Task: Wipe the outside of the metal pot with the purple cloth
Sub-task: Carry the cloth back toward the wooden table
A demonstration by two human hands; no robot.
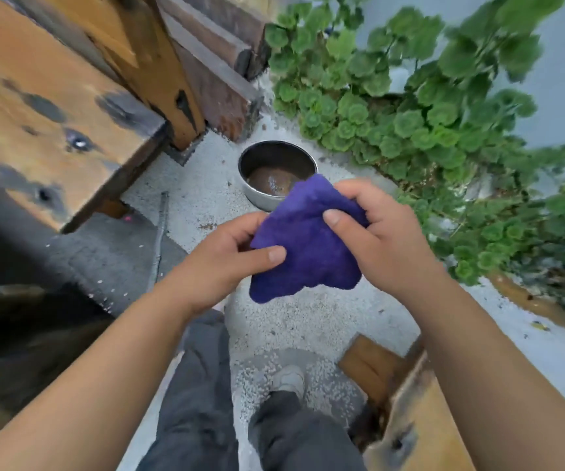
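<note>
The soft, light purple cloth [308,246] is pinched by the left hand [230,256] and right hand [376,232] (bunching advised); beyond both grips, the rigid metal pot [276,175] sits untouched.

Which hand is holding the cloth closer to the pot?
The right hand, gripping the purple cloth at its upper edge beside the metal pot; the left hand holds the lower corner.

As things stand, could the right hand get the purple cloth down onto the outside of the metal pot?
Probably yes. The metal pot sits in the open on the ground, ahead of the right hand. Nothing lies between them, but the left hand also grips the purple cloth.
</note>
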